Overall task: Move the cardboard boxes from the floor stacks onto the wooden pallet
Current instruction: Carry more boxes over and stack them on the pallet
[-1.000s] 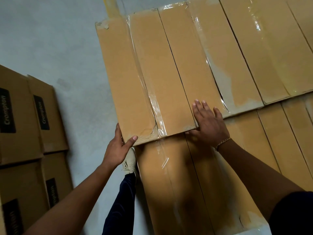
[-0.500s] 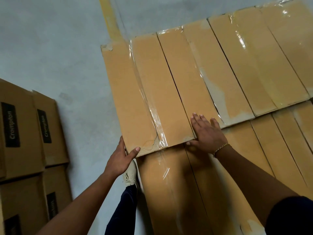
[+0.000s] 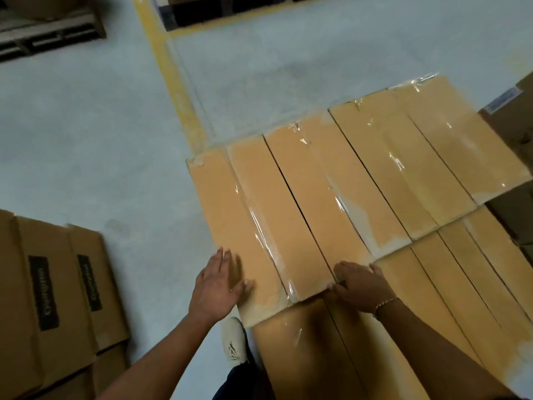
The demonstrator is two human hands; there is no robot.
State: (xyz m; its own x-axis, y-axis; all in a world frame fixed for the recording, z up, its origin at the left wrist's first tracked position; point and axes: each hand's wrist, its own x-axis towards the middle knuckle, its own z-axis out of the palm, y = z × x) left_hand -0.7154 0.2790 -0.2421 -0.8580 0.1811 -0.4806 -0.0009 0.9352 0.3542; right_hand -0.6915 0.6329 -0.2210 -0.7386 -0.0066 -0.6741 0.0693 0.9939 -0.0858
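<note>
Cardboard boxes (image 3: 274,203), long, narrow and tan, lie side by side in a flat row on a lower layer (image 3: 311,359) of the same kind, with clear film (image 3: 259,223) wrapped round them in pairs. What the pile stands on is hidden.

The left hand (image 3: 217,287) is spread, its fingers straight and apart and a little blurred. Its palm is against the outer side of the leftmost box (image 3: 227,215) near the close end, and the thumb lies on that box's top.

The right hand (image 3: 362,285) sits at the close end of the row, where the first wrapped pair meets the next. Its fingers are bent down over the end edge and grip it, with the thumb at the corner beside the dark gap between the pairs. A thin bracelet (image 3: 383,304) circles the right wrist.

A pale shoe (image 3: 234,340) stands on the grey floor (image 3: 86,140) just beside the pile, between the two arms. To the left, apart from the pile, sit brown boxes (image 3: 57,298) with dark labels too blurred to read. A yellow line (image 3: 173,82) runs up the floor from the far corner of the pile. A wooden pallet (image 3: 52,30) lies well apart at the top left, and one more carton (image 3: 516,111) with a pale label shows at the right edge
</note>
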